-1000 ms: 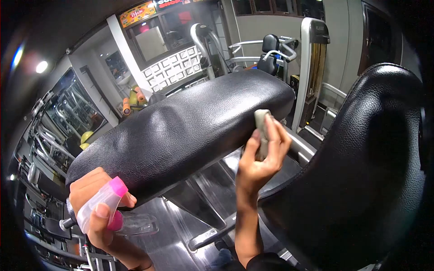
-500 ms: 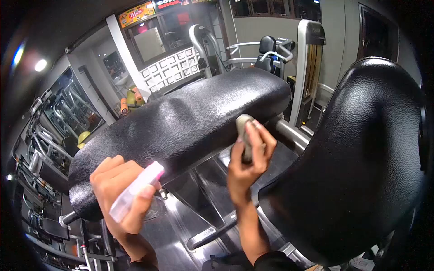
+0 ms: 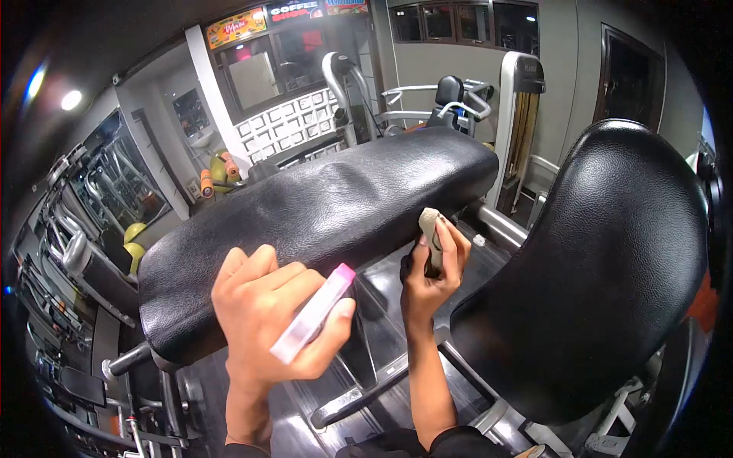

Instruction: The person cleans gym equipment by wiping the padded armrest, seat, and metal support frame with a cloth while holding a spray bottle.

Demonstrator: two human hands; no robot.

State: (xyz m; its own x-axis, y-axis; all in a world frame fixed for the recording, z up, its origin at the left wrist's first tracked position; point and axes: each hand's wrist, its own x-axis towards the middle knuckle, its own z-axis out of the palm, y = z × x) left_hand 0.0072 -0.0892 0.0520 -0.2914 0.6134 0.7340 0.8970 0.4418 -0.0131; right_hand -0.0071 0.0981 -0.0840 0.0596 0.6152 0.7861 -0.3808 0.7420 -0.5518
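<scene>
Black, grained upholstery covers the long pad [image 3: 305,210], which stretches across the view; a curved backrest [image 3: 626,221] stands to the right of the long pad. The left hand [image 3: 256,320] is at the long pad's near side, fingers curled and thumb closed round a pale sprayer [image 3: 309,317] with a pink tip [image 3: 347,272]; the rest of that sprayer is hidden. The right hand [image 3: 434,294] is partly closed by the long pad's near edge, thumb and fingers pinching a folded, greyish cloth [image 3: 431,229]; whether the cloth touches the upholstery, I cannot tell. Neither held thing has been set down, so the work looks unfinished, in my judgement; the long pad shines under the lights, yet no droplets or smears can be made out; which parts are done and which are left, backrest included, cannot be told.
</scene>
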